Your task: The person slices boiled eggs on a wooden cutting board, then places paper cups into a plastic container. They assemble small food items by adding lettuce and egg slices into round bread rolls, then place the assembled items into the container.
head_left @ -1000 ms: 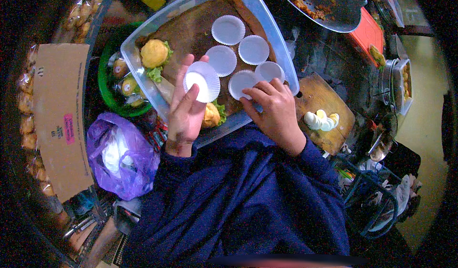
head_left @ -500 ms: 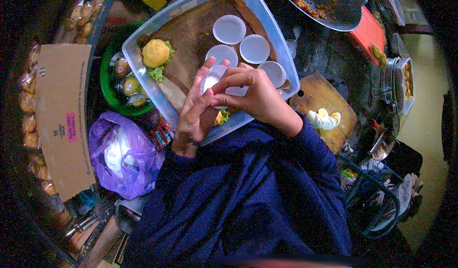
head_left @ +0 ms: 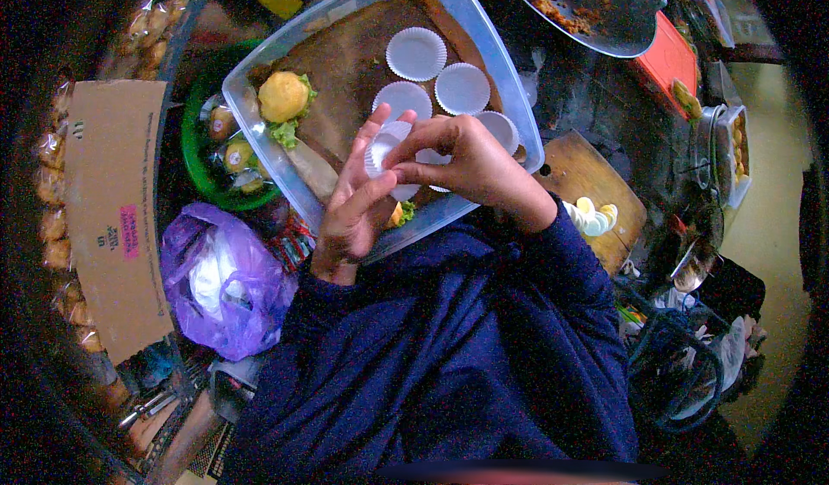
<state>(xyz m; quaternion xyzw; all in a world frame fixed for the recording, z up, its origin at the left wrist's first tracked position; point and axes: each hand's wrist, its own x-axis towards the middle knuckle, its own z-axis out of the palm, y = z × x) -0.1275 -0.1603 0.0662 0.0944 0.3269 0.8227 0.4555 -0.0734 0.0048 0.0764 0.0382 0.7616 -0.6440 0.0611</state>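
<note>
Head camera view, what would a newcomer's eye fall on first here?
Probably the shiny purple plastic bag at the left, bright beside the dark blue top. Next, near the centre, the left hand holds a white fluted paper cup, with the right hand at its edge. Beyond them, more white paper cups stand out inside the clear plastic bin.

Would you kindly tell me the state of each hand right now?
Left hand: holding a white paper cup.
Right hand: curled at the same cup; whether it grips it cannot be told.
</note>
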